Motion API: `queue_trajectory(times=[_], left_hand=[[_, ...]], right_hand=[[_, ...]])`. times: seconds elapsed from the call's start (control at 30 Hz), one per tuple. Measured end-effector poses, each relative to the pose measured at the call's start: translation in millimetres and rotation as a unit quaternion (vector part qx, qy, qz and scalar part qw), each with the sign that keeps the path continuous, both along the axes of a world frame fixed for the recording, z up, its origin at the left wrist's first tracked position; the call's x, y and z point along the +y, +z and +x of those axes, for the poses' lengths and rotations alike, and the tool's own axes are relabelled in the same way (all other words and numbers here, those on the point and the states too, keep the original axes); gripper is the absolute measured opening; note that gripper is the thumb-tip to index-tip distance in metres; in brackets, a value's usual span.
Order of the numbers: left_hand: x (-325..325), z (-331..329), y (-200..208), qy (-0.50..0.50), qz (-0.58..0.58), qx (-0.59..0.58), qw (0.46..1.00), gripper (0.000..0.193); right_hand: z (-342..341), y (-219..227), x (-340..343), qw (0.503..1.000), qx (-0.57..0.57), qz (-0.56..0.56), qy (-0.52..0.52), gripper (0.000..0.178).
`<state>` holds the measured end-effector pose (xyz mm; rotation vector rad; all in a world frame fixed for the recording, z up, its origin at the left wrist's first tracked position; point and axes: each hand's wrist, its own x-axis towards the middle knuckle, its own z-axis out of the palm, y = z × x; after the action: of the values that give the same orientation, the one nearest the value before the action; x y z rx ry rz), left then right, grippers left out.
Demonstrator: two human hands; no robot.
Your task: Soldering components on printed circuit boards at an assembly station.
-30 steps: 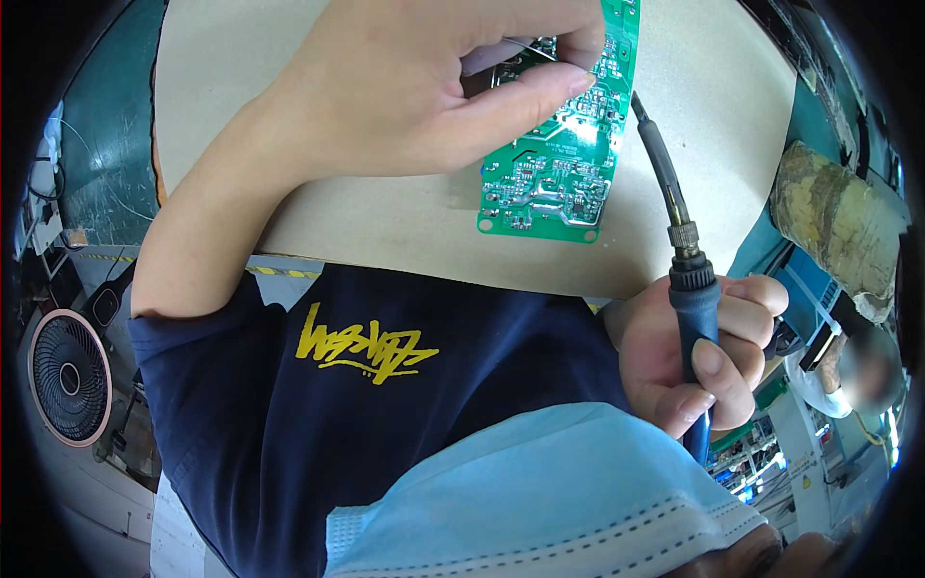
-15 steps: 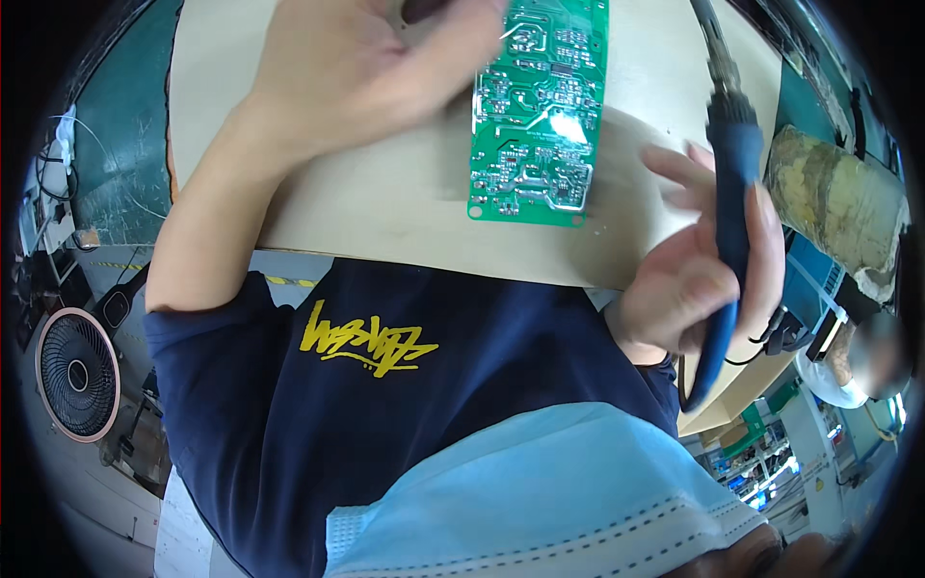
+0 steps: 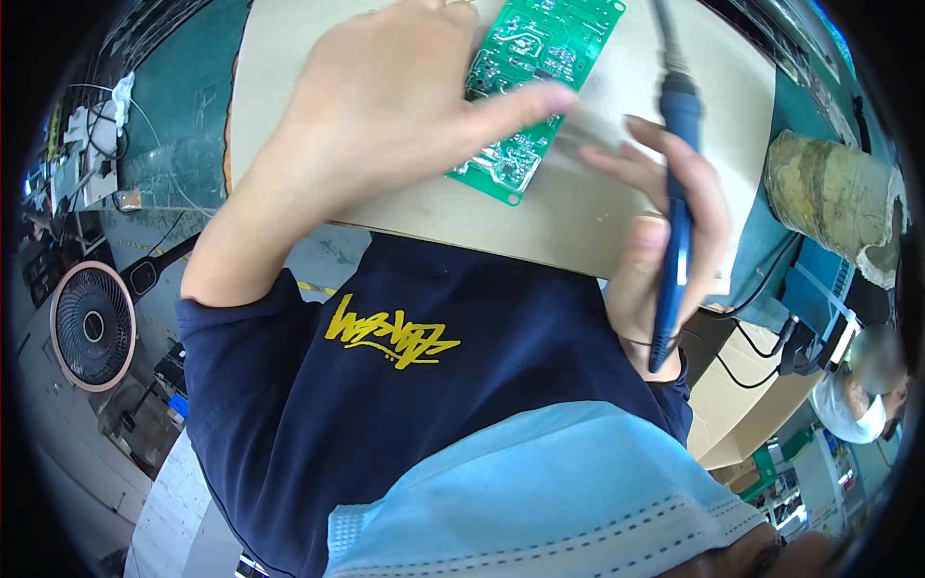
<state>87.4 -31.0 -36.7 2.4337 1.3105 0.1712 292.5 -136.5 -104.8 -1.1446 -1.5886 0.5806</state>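
Observation:
A green circuit board (image 3: 520, 154) lies slantwise on the pale work board (image 3: 597, 252), its face dotted with small solder joints and parts. My left hand (image 3: 395, 106) is over the board's left side. Its thumb stretches out across the board, and its other fingers reach toward the top edge of the picture, partly hidden and blurred. I see nothing held in it. To the right of the circuit board, my right hand (image 3: 699, 207) is closed around the dark blue handle of a soldering iron (image 3: 680, 183). The iron's metal end points up, away from me, and its tip is out of view.
A worn, stained roll or tube (image 3: 833, 197) lies on the green bench at the right, with black cables (image 3: 761, 299) below it. Left of me stands a round fan (image 3: 93, 326). An open cardboard box (image 3: 742, 405) and another person (image 3: 853, 405) are at the lower right.
The circuit board now sits at a slant instead of nearly straight. My left thumb has swung out across it. My right hand keeps the soldering iron, now held more upright and further left.

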Motion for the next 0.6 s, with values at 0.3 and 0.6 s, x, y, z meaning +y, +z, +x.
queue_trajectory(times=[0.3,0.6], left_hand=[[2.0,-5.1,-10.0,0.006,0.052,0.093,0.994,0.040],[86.4,-38.5,109.3,-0.079,0.105,0.044,0.990,0.056]], right_hand=[[21.9,-7.1,3.4,0.984,-0.005,0.107,-0.140,0.048],[31.5,5.0,1.7,0.994,-0.038,0.083,-0.063,0.040]])
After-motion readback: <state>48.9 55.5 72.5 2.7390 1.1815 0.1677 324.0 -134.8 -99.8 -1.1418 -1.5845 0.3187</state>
